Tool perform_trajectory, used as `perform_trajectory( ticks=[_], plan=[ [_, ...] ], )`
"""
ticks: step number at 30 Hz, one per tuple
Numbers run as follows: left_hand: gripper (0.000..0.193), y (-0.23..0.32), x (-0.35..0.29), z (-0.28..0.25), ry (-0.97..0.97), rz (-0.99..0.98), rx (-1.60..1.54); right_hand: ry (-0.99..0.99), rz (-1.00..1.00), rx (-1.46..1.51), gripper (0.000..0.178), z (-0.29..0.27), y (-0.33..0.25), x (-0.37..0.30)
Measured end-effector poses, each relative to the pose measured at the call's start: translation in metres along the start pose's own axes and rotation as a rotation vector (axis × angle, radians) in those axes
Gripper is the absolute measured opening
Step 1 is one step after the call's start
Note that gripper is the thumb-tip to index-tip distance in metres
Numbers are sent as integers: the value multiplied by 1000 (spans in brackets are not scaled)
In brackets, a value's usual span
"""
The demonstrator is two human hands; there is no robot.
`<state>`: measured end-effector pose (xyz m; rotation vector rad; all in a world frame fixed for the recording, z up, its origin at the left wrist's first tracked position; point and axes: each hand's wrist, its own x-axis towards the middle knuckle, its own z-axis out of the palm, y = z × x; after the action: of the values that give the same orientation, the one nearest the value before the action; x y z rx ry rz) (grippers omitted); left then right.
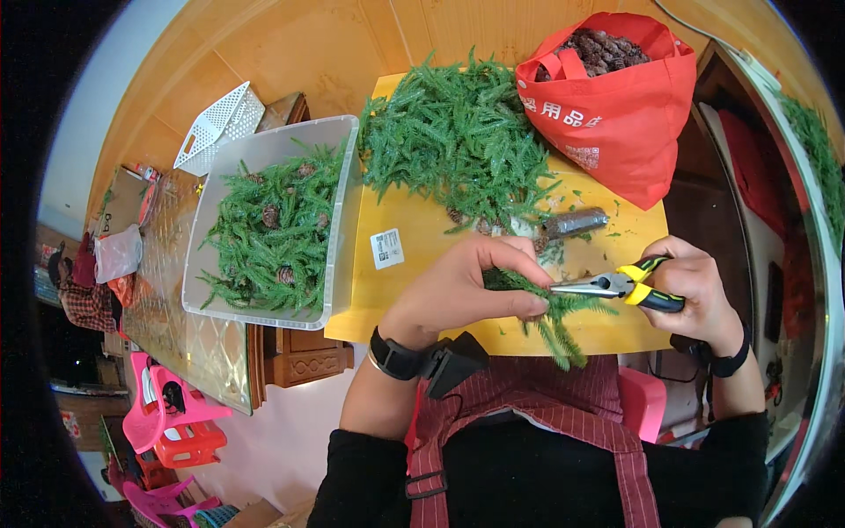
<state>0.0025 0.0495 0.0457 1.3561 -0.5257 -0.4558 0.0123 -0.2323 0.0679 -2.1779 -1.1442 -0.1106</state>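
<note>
My left hand (462, 286) pinches a green artificial pine sprig (563, 333) between thumb and fingers, its needles hanging toward my apron. In my right hand (700, 286) are needle-nose pliers (641, 280) with yellow and black handles. Their jaw tips meet the sprig beside my left thumb; whether they grip a stem or wire there is too small to tell. Just beyond my hands lies a brown cylinder in clear wrap (576, 222), with a few pine cones (483, 226) near it. A large heap of pine sprigs (458, 132) covers the back of the yellow table (374, 304).
A clear plastic bin (347, 229) of sprigs and pine cones stands at the left. At the back right, a red bag (625, 123) holds pine cones (603, 51). A white label (387, 249) lies on the table. Farther left are a white basket (220, 123) and pink chairs (163, 405).
</note>
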Motion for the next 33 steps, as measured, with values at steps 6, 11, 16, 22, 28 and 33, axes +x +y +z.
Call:
perform_trajectory(
  ticks=[6,11,16,22,28,33],
  plan=[
    [16,5,-1,26,463,194,709,-54,442,-99,18,-2,-31,2],
    [18,5,-5,14,388,214,549,-16,210,-25,18,-3,-18,1],
    [14,2,-4,12,139,35,1,-29,101,57,18,-1,-5,0],
    [11,6,-4,12,26,-84,-207,-52,3,125,13,0,0,4],
    [9,3,-4,10,9,-35,-174,-34,22,165,12,5,3,-2],
    [11,-3,-2,7,141,116,102,15,84,84,22,6,0,-4]
  ],
)
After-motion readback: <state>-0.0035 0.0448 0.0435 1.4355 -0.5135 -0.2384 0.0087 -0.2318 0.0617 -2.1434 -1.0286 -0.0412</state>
